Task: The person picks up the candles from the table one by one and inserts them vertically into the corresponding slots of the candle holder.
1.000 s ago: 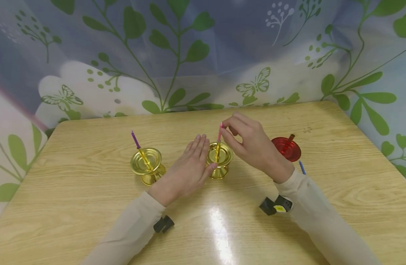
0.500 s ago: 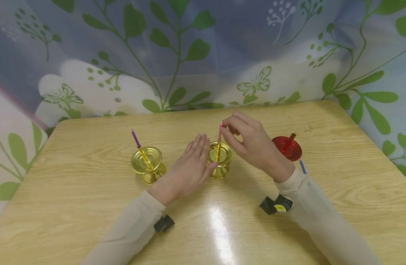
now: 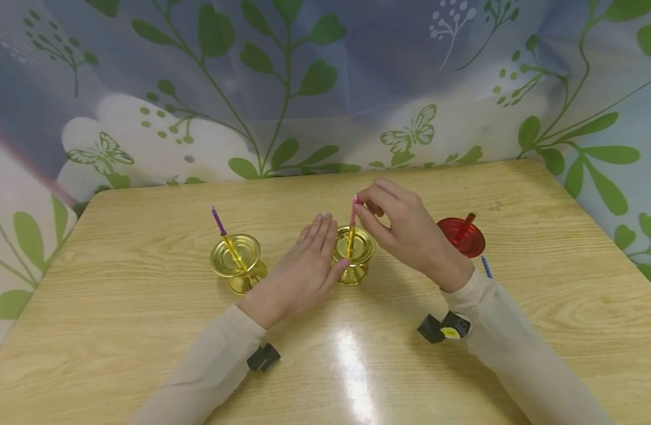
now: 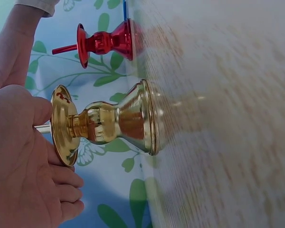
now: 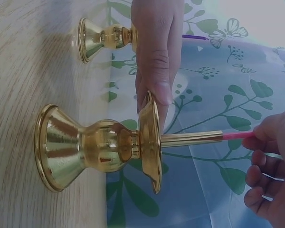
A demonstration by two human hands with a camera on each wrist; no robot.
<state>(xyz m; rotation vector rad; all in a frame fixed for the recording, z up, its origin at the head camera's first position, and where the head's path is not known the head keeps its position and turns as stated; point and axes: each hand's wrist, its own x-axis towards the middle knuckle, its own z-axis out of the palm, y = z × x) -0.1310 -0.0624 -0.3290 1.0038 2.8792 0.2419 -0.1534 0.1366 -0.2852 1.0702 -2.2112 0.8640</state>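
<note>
In the head view, a gold candlestick point(image 3: 353, 275) stands upright at the middle of the table. Pinched between thumb and index finger of my right hand point(image 3: 405, 227) is a thin pink candle point(image 3: 353, 211). Its lower end sits in the top of the candlestick's tube point(image 5: 192, 138), as the right wrist view shows. My left hand point(image 3: 304, 268) lies flat along the left side of the dish point(image 4: 61, 142), fingers straight, thumb at the near rim. To its left stands a second gold candlestick point(image 3: 244, 283) with a purple candle point(image 3: 218, 221) in its tube.
A red candlestick point(image 3: 465, 243) stands to the right, partly behind my right forearm, with no candle in its tube. Beside it, partly hidden by the sleeve, is a blue candle point(image 3: 487, 267). A printed leaf-pattern cloth point(image 3: 314, 136) hangs behind the wooden table point(image 3: 144, 330).
</note>
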